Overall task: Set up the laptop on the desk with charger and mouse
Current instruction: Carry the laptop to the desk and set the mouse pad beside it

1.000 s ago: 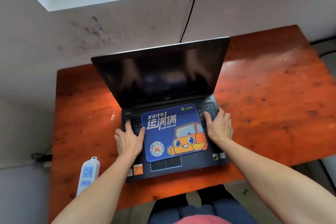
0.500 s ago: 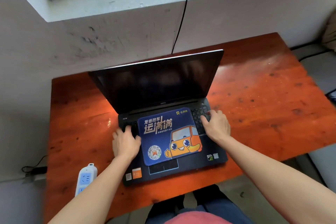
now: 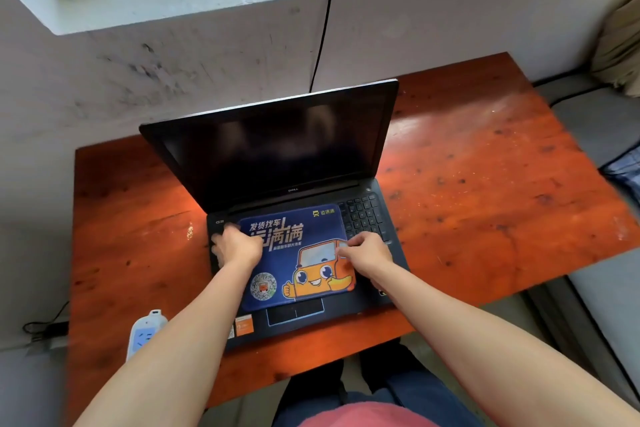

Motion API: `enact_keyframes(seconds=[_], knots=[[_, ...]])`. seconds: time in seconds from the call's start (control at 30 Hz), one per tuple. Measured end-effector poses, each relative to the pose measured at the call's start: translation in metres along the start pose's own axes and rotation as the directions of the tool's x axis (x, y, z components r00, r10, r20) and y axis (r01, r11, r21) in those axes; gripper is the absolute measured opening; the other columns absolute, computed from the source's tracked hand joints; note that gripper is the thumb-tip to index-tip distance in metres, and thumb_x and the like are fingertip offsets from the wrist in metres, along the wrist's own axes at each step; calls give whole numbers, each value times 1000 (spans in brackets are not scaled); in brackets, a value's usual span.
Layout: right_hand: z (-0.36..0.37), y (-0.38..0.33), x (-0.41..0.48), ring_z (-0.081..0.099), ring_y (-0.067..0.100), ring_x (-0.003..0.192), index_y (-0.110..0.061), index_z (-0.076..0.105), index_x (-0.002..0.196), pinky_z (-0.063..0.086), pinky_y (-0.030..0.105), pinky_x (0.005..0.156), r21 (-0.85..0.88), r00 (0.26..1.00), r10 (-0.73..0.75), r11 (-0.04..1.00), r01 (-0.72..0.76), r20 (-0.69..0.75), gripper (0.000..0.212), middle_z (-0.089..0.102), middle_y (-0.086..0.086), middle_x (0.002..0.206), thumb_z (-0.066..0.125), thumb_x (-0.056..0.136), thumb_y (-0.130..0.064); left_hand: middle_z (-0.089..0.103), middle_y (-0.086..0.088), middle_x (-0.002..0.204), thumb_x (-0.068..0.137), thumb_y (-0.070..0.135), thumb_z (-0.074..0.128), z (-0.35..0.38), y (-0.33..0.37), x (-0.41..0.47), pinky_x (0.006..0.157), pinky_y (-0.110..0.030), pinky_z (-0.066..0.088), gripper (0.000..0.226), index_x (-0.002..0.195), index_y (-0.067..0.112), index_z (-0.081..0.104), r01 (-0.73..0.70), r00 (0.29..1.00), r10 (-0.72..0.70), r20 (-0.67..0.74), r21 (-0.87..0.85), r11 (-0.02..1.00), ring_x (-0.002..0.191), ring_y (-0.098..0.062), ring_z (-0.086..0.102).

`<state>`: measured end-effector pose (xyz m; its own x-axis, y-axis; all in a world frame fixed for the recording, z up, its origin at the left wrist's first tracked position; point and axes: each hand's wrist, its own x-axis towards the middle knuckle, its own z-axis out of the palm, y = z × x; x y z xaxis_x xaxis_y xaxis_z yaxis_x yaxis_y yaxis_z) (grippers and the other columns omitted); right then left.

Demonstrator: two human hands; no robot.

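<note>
The laptop (image 3: 277,156) sits open in the middle of the frame on the red-brown wooden surface (image 3: 485,191), its screen dark. A blue mouse pad (image 3: 298,253) with an orange cartoon truck lies over the keyboard. The left hand (image 3: 239,248) has its grip curled round the pad's left edge, and the right hand (image 3: 367,250) pinches its right edge. A white power strip (image 3: 147,333) lies at the lower left, partly behind the forearm. A black cable (image 3: 325,28) hangs down the wall at the top centre.
</note>
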<state>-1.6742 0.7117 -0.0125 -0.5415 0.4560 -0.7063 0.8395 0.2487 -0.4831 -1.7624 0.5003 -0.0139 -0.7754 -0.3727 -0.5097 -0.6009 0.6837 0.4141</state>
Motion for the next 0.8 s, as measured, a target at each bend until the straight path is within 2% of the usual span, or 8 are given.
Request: enact_keyframes(seconds=[0.07,0.13,0.23,0.3,0.4,0.57,0.7,0.8], knots=[[-1,-1,0,64,20,82,-22,61,75,49,32,72,-26,1000,-32,999,32,-1,20,69,-3,79,77,73,-33,52,-21,128,77,17,70,-2,-3,-5,98,-43,43,47,121,9,55,22,1000,-22,6,-3,1000,119,-40,49],[-2,-3,0,66,21,77,-21,58,71,51,33,70,49,998,-65,997,64,18,19,69,-2,75,76,74,-25,59,-20,122,76,14,71,-3,-10,-9,91,-40,46,43,115,8,55,56,998,-56,10,-58,997,113,-40,55],[-8,-3,0,70,24,76,-19,57,86,60,40,70,183,988,-89,981,64,129,17,71,8,88,71,80,-10,65,-19,111,77,10,73,0,-10,-22,82,-40,53,31,103,7,58,131,991,-122,60,-200,971,98,-37,62],[-16,3,2,71,22,77,-23,61,87,60,40,73,149,976,-155,980,133,152,17,73,6,92,66,84,-8,69,-16,102,80,11,72,5,-6,-32,77,-41,57,15,92,11,63,112,991,-91,95,-243,964,89,-32,66],[-52,23,12,66,19,78,-21,67,84,52,33,69,17,959,-277,961,276,67,7,73,1,85,63,84,-16,72,-10,95,85,14,68,23,16,-58,72,-40,58,3,88,15,67,21,992,15,122,-292,956,83,-25,68],[-137,43,33,62,14,73,-29,65,85,41,26,57,-32,926,-375,927,374,-41,9,65,-13,74,59,86,-22,73,-4,86,90,15,62,67,66,-111,74,-52,59,5,88,11,65,-65,970,153,190,-403,913,81,-21,71],[-204,72,59,63,17,76,-27,67,87,42,26,60,-111,923,-379,922,371,-68,7,71,-5,83,61,85,-25,74,-9,87,88,11,62,117,104,-156,75,-55,57,7,82,11,66,-59,968,153,197,-418,907,85,-29,71],[-235,99,76,66,22,85,-23,70,96,48,29,68,-170,943,-327,935,312,-67,12,74,0,94,63,86,-26,73,-9,88,86,6,58,153,122,-181,78,-51,57,13,78,13,65,-37,964,138,227,-398,917,89,-29,70]])
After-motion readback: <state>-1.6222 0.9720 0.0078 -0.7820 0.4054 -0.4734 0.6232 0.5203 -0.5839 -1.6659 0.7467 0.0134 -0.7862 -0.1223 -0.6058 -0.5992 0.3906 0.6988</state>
